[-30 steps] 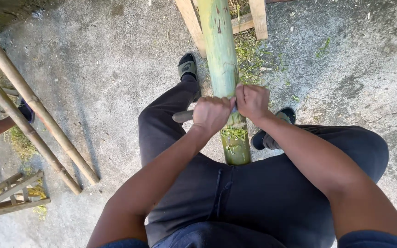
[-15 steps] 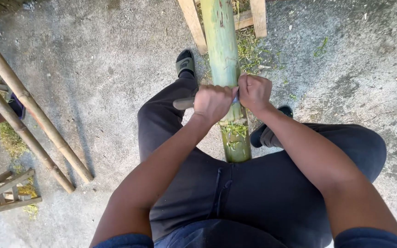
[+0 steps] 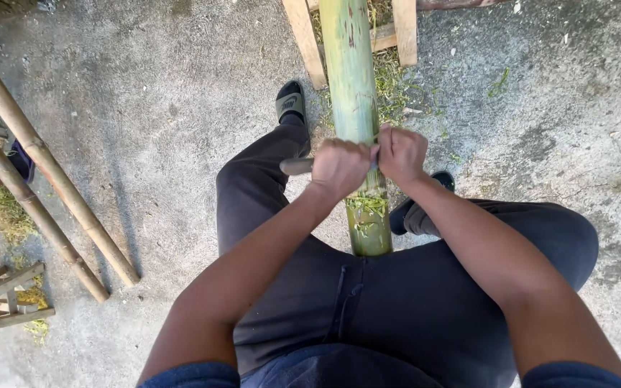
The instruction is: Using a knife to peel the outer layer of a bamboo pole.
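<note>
**Two fists on a blade across a green bamboo pole**

The left hand [image 3: 339, 167] is closed around the dull grey handle end of a scraping blade [image 3: 297, 166], and the right hand [image 3: 400, 153] is clenched on its other end, which the fist hides. The blade lies crosswise on a thick green bamboo pole [image 3: 351, 86] that runs between the person's knees, its near end against the black trousers [image 3: 368, 302]. Green shavings [image 3: 368, 205] cling to the pole just below the hands. A pale wooden frame [image 3: 305, 39] flanks the pole's far end. Black sandals [image 3: 290, 102] rest on the grey concrete ground [image 3: 167, 108]. Two tan bamboo poles [image 3: 44, 165] lie slantwise at left.
</note>
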